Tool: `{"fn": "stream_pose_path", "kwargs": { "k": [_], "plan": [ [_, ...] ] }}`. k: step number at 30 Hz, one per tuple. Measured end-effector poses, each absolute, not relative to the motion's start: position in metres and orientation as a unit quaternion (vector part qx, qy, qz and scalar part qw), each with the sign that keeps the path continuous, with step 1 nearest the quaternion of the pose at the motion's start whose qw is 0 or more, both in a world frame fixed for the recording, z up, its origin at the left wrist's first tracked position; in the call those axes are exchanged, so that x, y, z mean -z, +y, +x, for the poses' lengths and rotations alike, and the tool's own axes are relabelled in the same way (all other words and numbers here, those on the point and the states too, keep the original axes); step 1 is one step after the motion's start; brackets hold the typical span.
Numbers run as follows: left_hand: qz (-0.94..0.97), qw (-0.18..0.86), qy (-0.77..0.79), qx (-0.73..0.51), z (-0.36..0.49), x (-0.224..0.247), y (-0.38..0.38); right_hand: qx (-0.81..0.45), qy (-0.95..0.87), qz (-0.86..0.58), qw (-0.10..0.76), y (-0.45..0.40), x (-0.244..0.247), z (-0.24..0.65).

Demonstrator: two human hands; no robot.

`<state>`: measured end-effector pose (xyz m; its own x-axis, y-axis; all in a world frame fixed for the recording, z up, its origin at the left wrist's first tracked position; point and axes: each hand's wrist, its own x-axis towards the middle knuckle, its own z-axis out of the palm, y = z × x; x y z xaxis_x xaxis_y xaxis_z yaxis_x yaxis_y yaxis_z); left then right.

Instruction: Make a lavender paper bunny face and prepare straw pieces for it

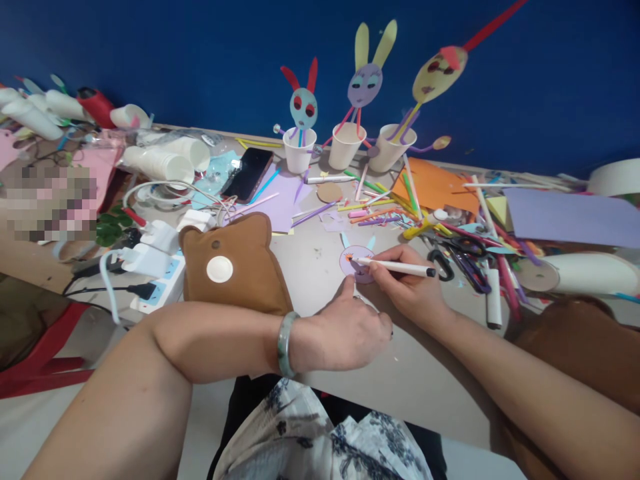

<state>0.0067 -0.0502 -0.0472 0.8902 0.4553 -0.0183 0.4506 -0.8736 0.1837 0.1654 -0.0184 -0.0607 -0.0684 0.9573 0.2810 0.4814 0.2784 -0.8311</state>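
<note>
A marker pen [405,268] with a white barrel and black end is pinched in my right hand [417,287]. Its tip rests on a round purple paper rabbit face [361,273] lying on the table. Light-blue paper ears stick up from the face, and an orange mark and dark drawn lines show on it. My left hand [345,333], a jade bangle at the wrist, holds the lower edge of the disc with a fingertip while its other fingers curl in. Part of the disc is hidden behind my hands.
Three paper cups [299,152] with paper-headed figures stand at the back. A brown bear-shaped cushion [240,267] lies left, beside a power strip [163,283]. Scissors [463,257], markers and craft sticks crowd the right. A phone [249,175] lies behind the cushion.
</note>
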Motion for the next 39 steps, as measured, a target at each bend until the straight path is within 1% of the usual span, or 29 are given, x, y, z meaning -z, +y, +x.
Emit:
{"fn": "stream_pose_path", "kwargs": {
  "k": [16, 21, 26, 29, 32, 34, 36, 39],
  "plan": [
    [0.969, 0.087, 0.229, 0.015, 0.006, 0.045, -0.05, -0.292, -0.67, -0.532, 0.427, -0.018, 0.06, 0.166],
    [0.963, 0.117, 0.244, 0.005, 0.007, 0.049, -0.051, -0.27, -0.636, -0.536, 0.485, -0.018, 0.066, 0.171],
    [0.957, 0.11, 0.256, -0.083, 0.007, 0.051, -0.051, -0.284, -0.577, -0.536, 0.547, -0.017, 0.052, 0.178],
    [0.943, 0.154, 0.261, -0.137, 0.005, 0.041, -0.046, -0.285, -0.544, -0.518, 0.596, -0.018, 0.032, 0.182],
    [0.896, 0.252, 0.326, -0.163, 0.003, 0.031, -0.038, -0.311, -0.484, -0.5, 0.648, -0.018, 0.016, 0.186],
    [0.856, 0.309, 0.377, -0.172, 0.002, 0.029, -0.033, -0.33, -0.466, -0.478, 0.668, -0.019, 0.011, 0.188],
    [0.835, 0.33, 0.4, -0.184, 0.003, 0.03, -0.03, -0.344, -0.477, -0.455, 0.669, -0.02, 0.01, 0.191],
    [0.836, 0.32, 0.398, -0.2, 0.003, 0.032, -0.028, -0.373, -0.495, -0.448, 0.645, -0.022, 0.014, 0.195]
  ]
}}
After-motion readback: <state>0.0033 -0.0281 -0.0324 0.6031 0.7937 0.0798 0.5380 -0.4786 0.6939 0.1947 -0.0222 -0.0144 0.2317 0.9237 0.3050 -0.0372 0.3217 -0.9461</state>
